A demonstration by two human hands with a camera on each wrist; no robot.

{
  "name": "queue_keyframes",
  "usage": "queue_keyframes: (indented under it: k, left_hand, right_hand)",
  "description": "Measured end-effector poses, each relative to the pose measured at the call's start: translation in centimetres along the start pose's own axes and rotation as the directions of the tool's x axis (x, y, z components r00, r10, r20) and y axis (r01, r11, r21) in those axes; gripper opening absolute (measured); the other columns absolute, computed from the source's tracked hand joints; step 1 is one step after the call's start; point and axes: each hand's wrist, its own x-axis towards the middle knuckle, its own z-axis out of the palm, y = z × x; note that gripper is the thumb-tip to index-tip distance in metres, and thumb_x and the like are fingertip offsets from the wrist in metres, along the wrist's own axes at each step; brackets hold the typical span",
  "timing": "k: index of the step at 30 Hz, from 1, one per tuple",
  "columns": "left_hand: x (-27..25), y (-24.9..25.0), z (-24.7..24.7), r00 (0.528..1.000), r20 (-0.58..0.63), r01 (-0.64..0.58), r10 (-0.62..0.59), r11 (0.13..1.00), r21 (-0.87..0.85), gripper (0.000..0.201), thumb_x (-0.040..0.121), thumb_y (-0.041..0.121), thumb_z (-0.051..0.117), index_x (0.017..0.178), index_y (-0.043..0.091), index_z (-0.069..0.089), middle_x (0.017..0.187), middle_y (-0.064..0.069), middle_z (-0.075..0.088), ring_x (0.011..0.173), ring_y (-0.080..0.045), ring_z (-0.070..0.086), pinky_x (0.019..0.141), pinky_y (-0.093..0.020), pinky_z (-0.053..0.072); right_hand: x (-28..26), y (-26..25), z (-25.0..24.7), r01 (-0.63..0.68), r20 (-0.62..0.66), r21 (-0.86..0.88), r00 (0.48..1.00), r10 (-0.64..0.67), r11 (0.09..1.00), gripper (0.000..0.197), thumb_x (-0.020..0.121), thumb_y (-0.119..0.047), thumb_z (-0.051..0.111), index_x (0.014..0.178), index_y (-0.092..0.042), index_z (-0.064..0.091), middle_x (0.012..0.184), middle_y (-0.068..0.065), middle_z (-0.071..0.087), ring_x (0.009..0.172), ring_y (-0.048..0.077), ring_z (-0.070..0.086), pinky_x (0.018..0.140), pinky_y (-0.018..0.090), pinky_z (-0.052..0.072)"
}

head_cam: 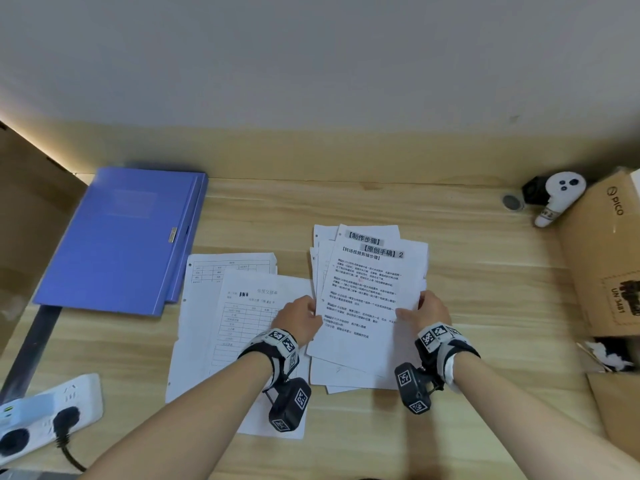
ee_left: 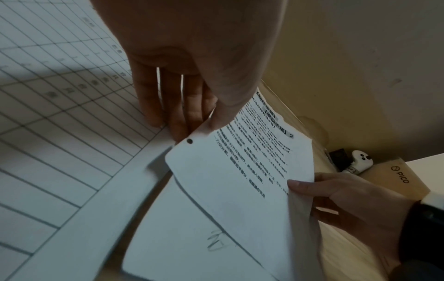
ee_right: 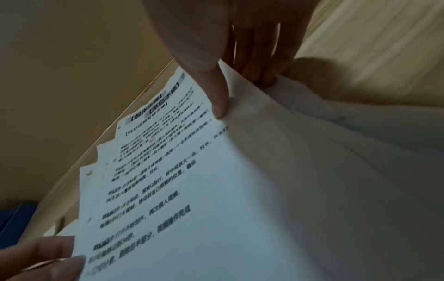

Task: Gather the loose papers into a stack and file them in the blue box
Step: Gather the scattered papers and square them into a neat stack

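Note:
A loose bundle of printed papers (head_cam: 363, 292) is fanned out at the middle of the wooden desk. My left hand (head_cam: 301, 318) pinches its left edge, thumb on top (ee_left: 223, 106) and fingers beneath. My right hand (head_cam: 426, 311) pinches the right edge the same way, thumb (ee_right: 216, 91) pressing the top sheet (ee_right: 192, 190). Two form sheets with tables (head_cam: 228, 306) lie flat on the desk left of the bundle, under my left wrist. The blue box (head_cam: 124, 237) lies shut at the back left, away from both hands.
A white power strip (head_cam: 45, 414) with a black plug sits at the front left edge. A cardboard PICO box (head_cam: 606, 258) stands at the right, a white controller (head_cam: 557, 195) behind it. A brown carton (head_cam: 31, 220) flanks the blue box.

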Motion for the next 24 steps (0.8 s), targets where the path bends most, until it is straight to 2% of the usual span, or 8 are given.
queue_keyframes:
  k: [3, 6, 9, 12, 14, 17, 20, 24]
  left_hand:
    - [0.4, 0.3, -0.2, 1.0, 0.017, 0.025, -0.024, 0.999, -0.048, 0.021, 0.091, 0.038, 0.051, 0.098, 0.02, 0.059, 0.098, -0.002, 0.07, 0.084, -0.023, 0.068, 0.082, -0.039, 0.056]
    - [0.7, 0.9, -0.4, 0.995, 0.088, 0.059, -0.05, 0.993, -0.1, 0.022, 0.092, 0.035, 0.044, 0.084, 0.017, 0.054, 0.089, -0.009, 0.073, 0.069, -0.024, 0.064, 0.08, -0.04, 0.056]
    - [1.2, 1.7, -0.7, 0.989, 0.141, 0.058, -0.054, 0.998, -0.024, 0.025, 0.091, 0.032, 0.041, 0.076, 0.014, 0.048, 0.078, -0.008, 0.065, 0.065, -0.025, 0.06, 0.068, -0.031, 0.048]
    - [1.9, 2.4, -0.9, 0.995, 0.092, 0.031, -0.04, 0.995, 0.099, 0.031, 0.091, 0.038, 0.042, 0.069, 0.015, 0.043, 0.072, -0.004, 0.059, 0.061, -0.023, 0.055, 0.06, -0.027, 0.04]
    - [2.1, 2.9, -0.9, 1.0, 0.026, 0.013, -0.017, 0.988, 0.152, 0.029, 0.093, 0.039, 0.044, 0.072, 0.018, 0.043, 0.074, -0.001, 0.055, 0.063, -0.02, 0.051, 0.058, -0.026, 0.037]
    - [2.4, 3.4, -0.8, 0.997, -0.078, 0.0, 0.012, 0.987, 0.16, 0.02, 0.094, 0.034, 0.047, 0.081, 0.02, 0.046, 0.077, 0.0, 0.056, 0.066, -0.019, 0.051, 0.057, -0.028, 0.037]
    - [3.2, 3.4, -0.3, 0.99, -0.143, 0.022, -0.001, 0.989, 0.148, 0.018, 0.094, 0.034, 0.047, 0.086, 0.018, 0.05, 0.08, 0.0, 0.058, 0.07, -0.021, 0.054, 0.059, -0.029, 0.039]
    - [4.1, 3.1, 0.3, 0.995, -0.1, 0.04, -0.03, 0.994, 0.099, 0.018, 0.091, 0.035, 0.053, 0.081, 0.019, 0.051, 0.083, -0.003, 0.065, 0.074, -0.024, 0.059, 0.065, -0.031, 0.045]
  right_hand:
    - [0.0, 0.3, -0.2, -0.008, -0.006, 0.082, 1.0, 0.008, 0.997, 0.019, 0.075, -0.015, 0.069, 0.069, -0.018, 0.051, 0.066, -0.001, 0.055, 0.062, 0.022, 0.053, 0.049, 0.026, 0.035]
    - [0.0, 0.6, -1.2, 0.062, -0.086, 0.246, 0.995, -0.042, 0.967, 0.012, 0.079, -0.013, 0.071, 0.085, -0.014, 0.06, 0.083, 0.005, 0.066, 0.078, 0.028, 0.062, 0.066, 0.032, 0.048]
    - [0.2, 1.4, -3.4, 0.097, -0.181, 0.33, 0.983, -0.038, 0.939, 0.031, 0.083, -0.007, 0.069, 0.113, -0.004, 0.061, 0.107, 0.013, 0.069, 0.093, 0.028, 0.064, 0.083, 0.037, 0.052]
    - [0.5, 3.1, -6.0, 0.053, -0.247, 0.358, 0.968, 0.04, 0.932, 0.034, 0.086, -0.002, 0.062, 0.12, 0.0, 0.059, 0.117, 0.018, 0.067, 0.104, 0.033, 0.064, 0.084, 0.034, 0.048]
    - [0.9, 4.4, -7.1, 0.012, -0.263, 0.361, 0.961, 0.09, 0.932, 0.033, 0.086, -0.001, 0.06, 0.119, 0.001, 0.06, 0.118, 0.021, 0.067, 0.104, 0.036, 0.064, 0.083, 0.035, 0.047]
    - [1.6, 5.6, -7.6, -0.044, -0.23, 0.355, 0.964, 0.133, 0.934, 0.033, 0.085, 0.001, 0.059, 0.118, 0.003, 0.061, 0.117, 0.024, 0.068, 0.102, 0.036, 0.065, 0.079, 0.032, 0.045]
    - [1.6, 5.6, -6.9, -0.082, -0.146, 0.345, 0.979, 0.139, 0.935, 0.033, 0.085, 0.0, 0.061, 0.118, 0.003, 0.062, 0.113, 0.021, 0.069, 0.092, 0.029, 0.063, 0.077, 0.031, 0.045]
    - [1.7, 4.5, -4.9, -0.122, -0.026, 0.349, 0.99, 0.14, 0.929, 0.035, 0.081, -0.007, 0.068, 0.116, -0.007, 0.064, 0.106, 0.012, 0.071, 0.086, 0.024, 0.064, 0.078, 0.033, 0.053]
